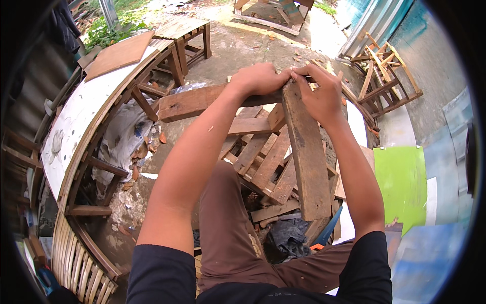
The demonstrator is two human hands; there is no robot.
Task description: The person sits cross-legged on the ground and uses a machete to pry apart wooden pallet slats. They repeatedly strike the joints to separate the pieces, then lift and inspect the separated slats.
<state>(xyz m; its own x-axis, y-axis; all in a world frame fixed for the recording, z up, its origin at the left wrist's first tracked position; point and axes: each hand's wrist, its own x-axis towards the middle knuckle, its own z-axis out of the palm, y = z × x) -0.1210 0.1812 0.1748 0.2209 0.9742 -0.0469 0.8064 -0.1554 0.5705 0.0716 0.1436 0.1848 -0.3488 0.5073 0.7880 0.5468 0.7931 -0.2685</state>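
Observation:
Two thick, worn wooden beams meet at a corner in front of me. One beam [190, 103] runs off to the left, and the other beam [307, 157] slopes down toward my lap. My left hand [259, 80] is closed over the left-running beam near the corner, its thumb reaching to the joint. At the top end of the sloping beam, my right hand [321, 91] pinches with its fingertips, almost touching my left thumb. Whatever is between those fingertips is too small to make out. Beneath the beams lies a slatted wooden frame [273, 162].
A long white-topped bench [76, 121] curves along the left, with a brown board [119, 54] on it. Wooden stools [190, 38] stand beyond. Upturned wooden frames [387, 76] lean at right, near a green panel [401, 185]. A black plastic bag [288, 235] lies below the beams.

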